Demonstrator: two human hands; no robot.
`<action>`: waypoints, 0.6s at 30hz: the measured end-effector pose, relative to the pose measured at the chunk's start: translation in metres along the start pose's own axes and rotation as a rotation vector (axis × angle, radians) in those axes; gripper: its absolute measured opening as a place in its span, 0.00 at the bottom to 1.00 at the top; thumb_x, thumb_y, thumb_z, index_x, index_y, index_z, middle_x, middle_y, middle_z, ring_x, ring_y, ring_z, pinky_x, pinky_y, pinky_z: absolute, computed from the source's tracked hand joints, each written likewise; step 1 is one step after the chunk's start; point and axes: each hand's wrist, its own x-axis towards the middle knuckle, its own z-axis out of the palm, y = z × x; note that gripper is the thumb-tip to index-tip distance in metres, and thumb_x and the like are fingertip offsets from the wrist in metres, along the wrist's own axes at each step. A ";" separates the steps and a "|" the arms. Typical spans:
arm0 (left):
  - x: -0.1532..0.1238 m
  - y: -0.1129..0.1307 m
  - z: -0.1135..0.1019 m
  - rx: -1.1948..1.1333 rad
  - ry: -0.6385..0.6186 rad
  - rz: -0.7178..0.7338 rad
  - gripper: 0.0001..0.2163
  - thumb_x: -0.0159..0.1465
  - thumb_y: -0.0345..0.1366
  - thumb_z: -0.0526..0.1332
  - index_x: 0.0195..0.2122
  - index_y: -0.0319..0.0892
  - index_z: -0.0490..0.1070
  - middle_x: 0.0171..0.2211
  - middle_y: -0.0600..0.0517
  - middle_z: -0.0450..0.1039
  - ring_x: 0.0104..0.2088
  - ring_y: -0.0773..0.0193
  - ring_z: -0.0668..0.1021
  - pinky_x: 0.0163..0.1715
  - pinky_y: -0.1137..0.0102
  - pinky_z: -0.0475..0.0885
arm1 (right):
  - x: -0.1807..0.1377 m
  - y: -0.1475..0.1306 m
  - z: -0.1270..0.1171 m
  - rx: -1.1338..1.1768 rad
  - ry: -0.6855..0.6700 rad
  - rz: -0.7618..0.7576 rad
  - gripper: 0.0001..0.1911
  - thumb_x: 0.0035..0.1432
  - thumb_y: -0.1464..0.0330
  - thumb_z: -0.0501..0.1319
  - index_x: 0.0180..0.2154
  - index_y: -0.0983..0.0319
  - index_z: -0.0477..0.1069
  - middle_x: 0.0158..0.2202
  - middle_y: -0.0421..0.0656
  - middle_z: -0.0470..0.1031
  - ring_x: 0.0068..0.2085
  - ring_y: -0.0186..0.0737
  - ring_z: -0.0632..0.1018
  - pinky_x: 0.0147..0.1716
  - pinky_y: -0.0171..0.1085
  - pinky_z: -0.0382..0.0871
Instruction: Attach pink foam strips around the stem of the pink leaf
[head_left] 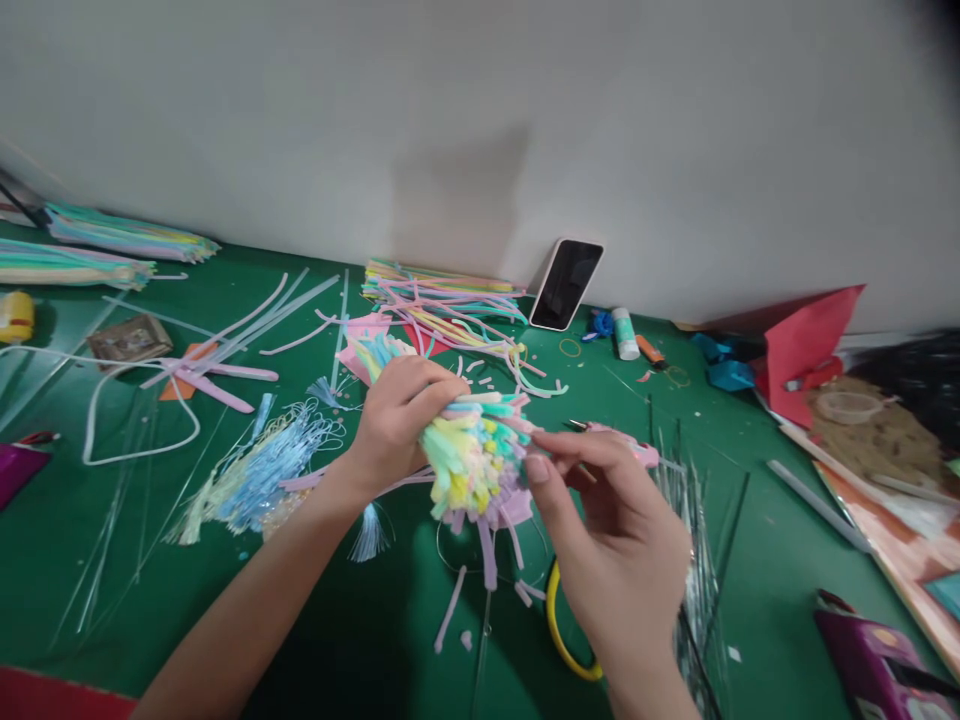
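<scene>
Pastel pipe-cleaner bundle (472,460) is held up above the green table (780,590), near the middle of the view, its clustered tips toward the camera. The left hand (405,415) is closed around the bundle. The right hand (619,530) brings thumb and forefinger close together at the bundle's right edge; whether they pinch a stem, one cannot tell. Light-blue tassels (277,475) lie beside the left forearm, a yellow loop handle (553,612) shows beside the right hand, and a phone (568,283) leans against the wall (300,150).

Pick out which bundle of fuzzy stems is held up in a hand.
The front bundle, gripped by the left hand; the other bundles lie on the green table.
</scene>
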 end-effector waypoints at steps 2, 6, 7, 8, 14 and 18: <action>-0.001 -0.001 0.000 -0.029 -0.037 -0.024 0.05 0.66 0.35 0.56 0.41 0.43 0.69 0.35 0.48 0.75 0.36 0.59 0.75 0.37 0.63 0.69 | 0.002 0.001 0.001 0.041 0.009 0.060 0.06 0.59 0.69 0.63 0.39 0.56 0.75 0.32 0.40 0.70 0.34 0.36 0.73 0.30 0.34 0.70; 0.001 0.000 -0.001 -0.055 -0.095 -0.053 0.06 0.65 0.38 0.58 0.40 0.42 0.69 0.34 0.48 0.74 0.35 0.59 0.75 0.37 0.63 0.69 | 0.001 0.001 0.002 0.154 -0.023 0.180 0.08 0.59 0.66 0.63 0.42 0.55 0.71 0.36 0.40 0.72 0.34 0.35 0.74 0.28 0.32 0.71; 0.001 0.000 -0.001 -0.053 -0.100 -0.052 0.06 0.65 0.38 0.58 0.40 0.42 0.69 0.34 0.48 0.74 0.35 0.59 0.75 0.37 0.64 0.69 | -0.001 0.001 0.003 0.194 -0.045 0.198 0.11 0.58 0.65 0.63 0.44 0.55 0.70 0.38 0.41 0.72 0.35 0.35 0.75 0.29 0.32 0.72; 0.002 0.001 -0.001 -0.051 -0.103 -0.053 0.06 0.65 0.38 0.57 0.40 0.42 0.69 0.34 0.48 0.74 0.35 0.59 0.75 0.36 0.64 0.69 | -0.002 0.001 0.004 0.234 -0.066 0.212 0.14 0.57 0.65 0.64 0.45 0.54 0.69 0.40 0.42 0.72 0.38 0.36 0.75 0.30 0.33 0.73; 0.004 0.001 -0.002 -0.056 -0.057 -0.079 0.05 0.66 0.35 0.55 0.40 0.43 0.69 0.33 0.49 0.74 0.34 0.60 0.75 0.36 0.64 0.69 | -0.006 -0.001 0.013 0.404 -0.146 0.277 0.20 0.55 0.67 0.65 0.49 0.53 0.63 0.48 0.44 0.70 0.42 0.38 0.76 0.35 0.35 0.76; 0.005 -0.002 -0.005 -0.072 0.006 -0.141 0.05 0.65 0.37 0.55 0.38 0.44 0.68 0.32 0.50 0.74 0.33 0.60 0.75 0.33 0.65 0.70 | -0.004 -0.006 0.019 0.481 -0.170 0.268 0.18 0.56 0.69 0.64 0.47 0.53 0.64 0.49 0.43 0.70 0.37 0.33 0.77 0.34 0.33 0.77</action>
